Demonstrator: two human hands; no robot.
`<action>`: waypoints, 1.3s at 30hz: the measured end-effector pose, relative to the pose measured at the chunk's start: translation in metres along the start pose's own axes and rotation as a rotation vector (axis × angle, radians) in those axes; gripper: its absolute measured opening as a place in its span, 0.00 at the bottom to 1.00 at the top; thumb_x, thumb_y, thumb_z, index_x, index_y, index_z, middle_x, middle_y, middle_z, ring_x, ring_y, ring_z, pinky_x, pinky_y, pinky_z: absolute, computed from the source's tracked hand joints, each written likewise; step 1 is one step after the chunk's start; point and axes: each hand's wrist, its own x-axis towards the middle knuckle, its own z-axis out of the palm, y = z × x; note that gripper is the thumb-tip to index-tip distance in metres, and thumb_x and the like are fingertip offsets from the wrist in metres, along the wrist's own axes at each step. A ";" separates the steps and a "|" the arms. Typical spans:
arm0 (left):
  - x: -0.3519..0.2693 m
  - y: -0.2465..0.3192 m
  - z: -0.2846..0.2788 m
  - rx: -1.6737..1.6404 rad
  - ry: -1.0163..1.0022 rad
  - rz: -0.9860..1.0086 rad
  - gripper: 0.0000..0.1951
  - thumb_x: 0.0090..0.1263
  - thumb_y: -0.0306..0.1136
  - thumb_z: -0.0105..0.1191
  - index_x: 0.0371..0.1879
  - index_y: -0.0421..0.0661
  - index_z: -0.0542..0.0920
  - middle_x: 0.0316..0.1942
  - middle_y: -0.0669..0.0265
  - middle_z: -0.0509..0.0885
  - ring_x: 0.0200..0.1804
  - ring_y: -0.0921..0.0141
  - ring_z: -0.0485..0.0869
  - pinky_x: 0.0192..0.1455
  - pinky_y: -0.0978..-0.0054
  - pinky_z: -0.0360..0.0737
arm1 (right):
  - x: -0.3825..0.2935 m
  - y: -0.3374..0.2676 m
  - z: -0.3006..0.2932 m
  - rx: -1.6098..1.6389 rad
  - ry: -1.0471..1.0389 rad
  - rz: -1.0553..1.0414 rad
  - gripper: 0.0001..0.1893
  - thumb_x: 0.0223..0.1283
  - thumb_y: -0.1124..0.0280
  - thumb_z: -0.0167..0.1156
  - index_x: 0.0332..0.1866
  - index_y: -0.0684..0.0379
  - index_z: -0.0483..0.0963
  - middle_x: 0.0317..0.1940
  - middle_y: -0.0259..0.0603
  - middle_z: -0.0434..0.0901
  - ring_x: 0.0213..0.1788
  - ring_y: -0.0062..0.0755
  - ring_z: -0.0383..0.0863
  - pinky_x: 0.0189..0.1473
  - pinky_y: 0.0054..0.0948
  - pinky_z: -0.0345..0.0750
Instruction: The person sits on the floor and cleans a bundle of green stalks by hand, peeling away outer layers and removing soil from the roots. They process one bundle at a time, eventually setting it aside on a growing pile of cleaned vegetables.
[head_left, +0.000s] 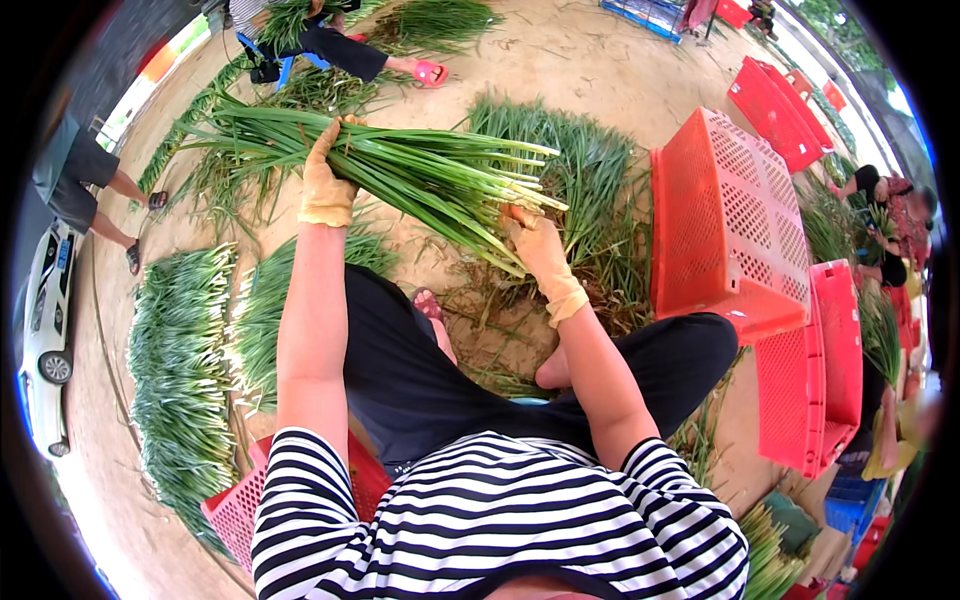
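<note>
A loose, fanned bunch of garlic chives (420, 161) is held out in front of me, its pale stem ends to the right. My left hand (327, 176), in a tan glove, is closed around the leafy part. My right hand (538, 241), gloved alike, has its fingers at the pale stem ends, with some fingertips hidden by the stems. Beneath the hands, trimmed leaf litter (495, 307) lies between my feet. Beyond the right hand spreads a pile of chives (577, 172) on the ground.
Long rows of chives (180, 367) lie on the left. Red plastic crates (690, 217) stand on the right, one upturned, and a pink crate (232, 517) is behind my left elbow. Another person sits ahead with a pink sandal (430, 73); one stands left, near a white car (49, 330).
</note>
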 end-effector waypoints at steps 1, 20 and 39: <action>-0.001 0.000 -0.001 0.005 0.006 0.005 0.09 0.61 0.25 0.53 0.39 0.36 0.75 0.38 0.60 0.79 0.45 0.63 0.78 0.53 0.65 0.75 | -0.002 -0.010 0.005 0.289 -0.069 0.141 0.13 0.60 0.63 0.52 0.44 0.59 0.76 0.22 0.34 0.76 0.23 0.26 0.73 0.28 0.25 0.69; 0.013 0.013 -0.015 -0.056 0.026 0.046 0.09 0.63 0.28 0.50 0.39 0.37 0.75 0.40 0.58 0.78 0.46 0.62 0.77 0.52 0.60 0.75 | -0.013 0.021 -0.077 1.419 -0.155 -0.207 0.08 0.58 0.64 0.57 0.36 0.56 0.74 0.32 0.31 0.77 0.36 0.29 0.76 0.47 0.27 0.73; 0.019 -0.012 -0.020 0.034 0.033 -0.115 0.08 0.62 0.26 0.51 0.38 0.35 0.75 0.37 0.59 0.79 0.42 0.63 0.78 0.49 0.65 0.77 | 0.033 0.017 -0.006 0.733 0.013 -0.388 0.05 0.59 0.77 0.53 0.32 0.68 0.74 0.29 0.35 0.78 0.31 0.20 0.73 0.36 0.23 0.72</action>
